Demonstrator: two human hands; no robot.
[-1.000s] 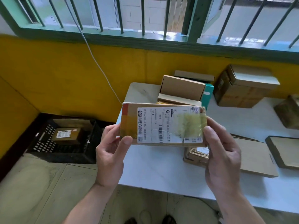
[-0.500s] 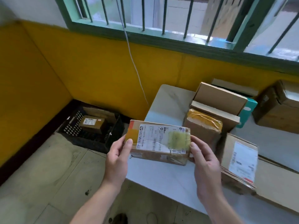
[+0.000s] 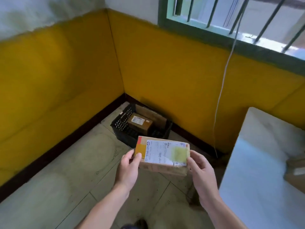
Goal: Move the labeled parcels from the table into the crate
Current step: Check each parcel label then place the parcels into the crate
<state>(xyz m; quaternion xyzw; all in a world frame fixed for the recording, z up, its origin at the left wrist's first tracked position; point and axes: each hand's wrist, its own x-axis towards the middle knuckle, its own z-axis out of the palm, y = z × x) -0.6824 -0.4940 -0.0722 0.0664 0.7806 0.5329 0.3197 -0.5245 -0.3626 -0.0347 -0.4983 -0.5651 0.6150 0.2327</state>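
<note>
Fingers [image 3: 136,156] both ends of parcel [image 3: 162,156]

The parcel [image 3: 162,156] carries a white shipping label [image 3: 162,153] on its top face, with lines of small print and barcodes, but none of it can be read; a yellowish smear covers the label's right part. Beyond the parcel, the box [image 3: 140,124] in the crate [image 3: 122,124] bears a small white label, also illegible.
</note>
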